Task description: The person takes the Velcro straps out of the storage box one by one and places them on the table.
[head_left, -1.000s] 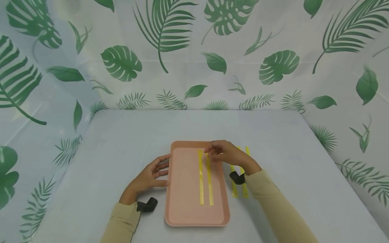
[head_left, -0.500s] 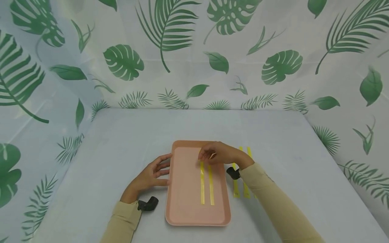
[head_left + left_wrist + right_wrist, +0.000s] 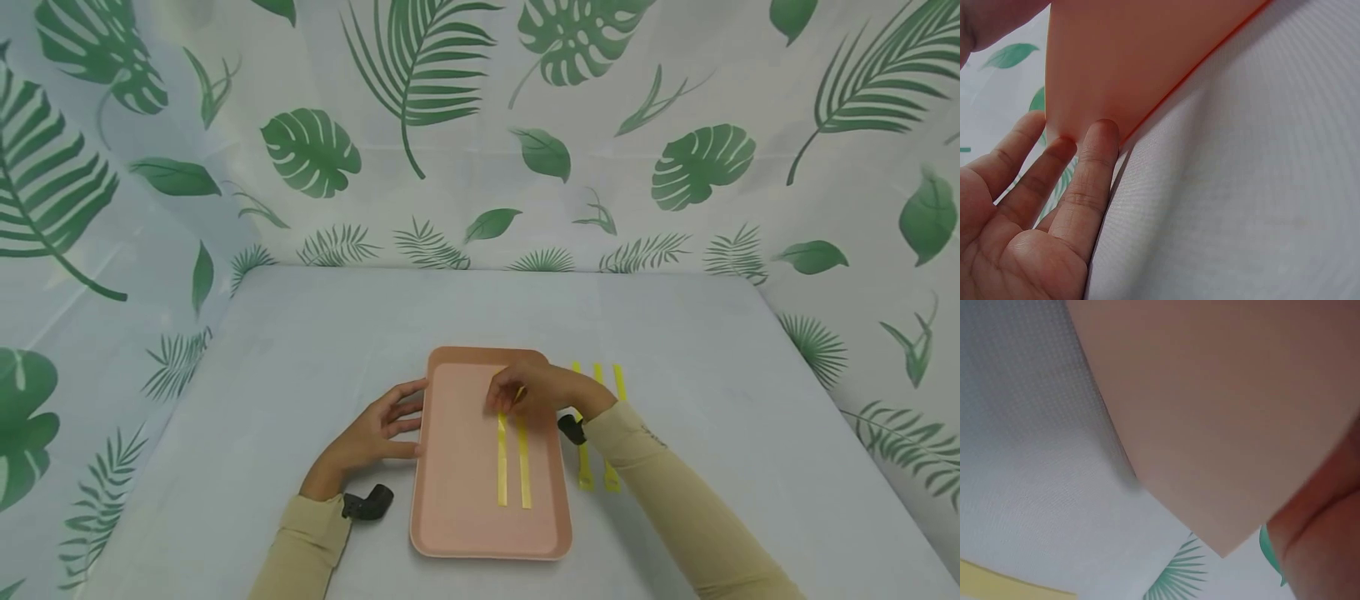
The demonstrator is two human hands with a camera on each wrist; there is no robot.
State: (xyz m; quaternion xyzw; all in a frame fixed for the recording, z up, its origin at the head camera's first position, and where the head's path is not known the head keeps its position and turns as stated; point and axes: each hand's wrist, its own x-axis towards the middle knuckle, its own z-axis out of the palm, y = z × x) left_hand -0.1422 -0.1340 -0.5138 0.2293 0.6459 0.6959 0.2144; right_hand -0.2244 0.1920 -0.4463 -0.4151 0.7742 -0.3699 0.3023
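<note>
Left hand [image 3: 375, 429]: spread, touching the left side of the tray [image 3: 457, 467]
Right hand [image 3: 536, 387]: above tray; cannot tell if pinching
Strips [image 3: 502, 467]: two on tray, far ends beneath right hand

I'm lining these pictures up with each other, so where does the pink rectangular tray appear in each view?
Head: the pink rectangular tray is in the lower middle.
Left wrist: the tray fills the top middle, seen only in part.
Right wrist: the tray spans the upper middle and right, narrowing downward.
Shared landmark: the white backdrop with green leaf prints.
</note>
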